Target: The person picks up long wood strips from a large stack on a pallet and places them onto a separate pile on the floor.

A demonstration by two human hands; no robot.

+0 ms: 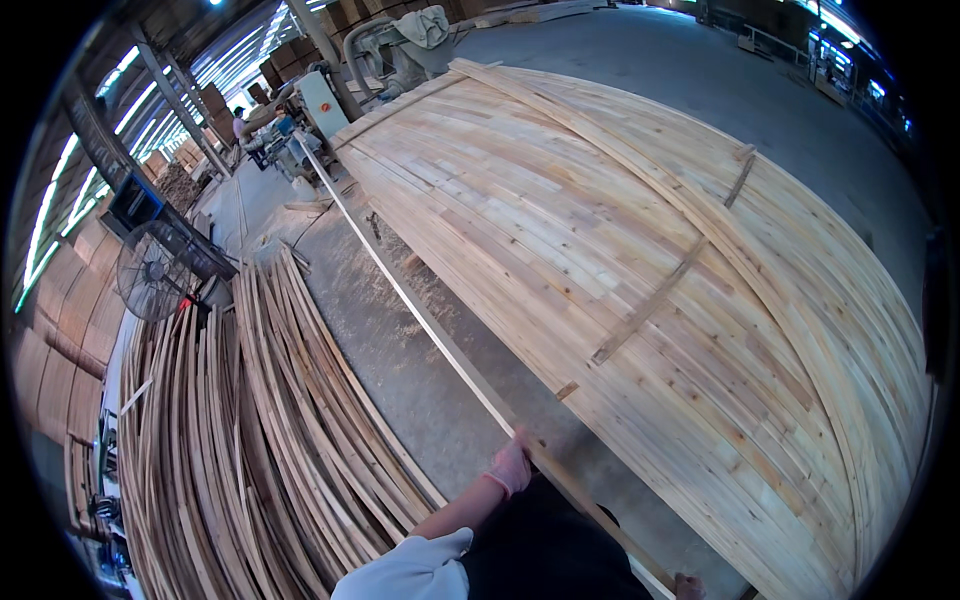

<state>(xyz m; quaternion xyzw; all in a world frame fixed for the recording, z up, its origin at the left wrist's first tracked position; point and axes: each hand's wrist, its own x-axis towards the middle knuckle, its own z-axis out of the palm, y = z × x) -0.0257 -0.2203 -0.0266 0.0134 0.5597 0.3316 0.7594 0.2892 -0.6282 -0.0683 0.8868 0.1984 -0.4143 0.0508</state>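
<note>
A long, thin wooden strip runs from the machine at the far left down to the lower edge, past my body. My left hand, in a pinkish glove, is closed around the strip below its middle. At the bottom edge my right hand shows only in part, with curled fingers at the near stretch of the strip. To the right lies a wide, low stack of pale boards, laid side by side. On the left, many loose wooden strips lie in long bundles.
A machine with a grey control cabinet stands at the far end. A person sits beyond it. The pedestal fan stands at the left, near stacked brown panels. Sawdust covers part of the floor. Longer strips cross the board stack.
</note>
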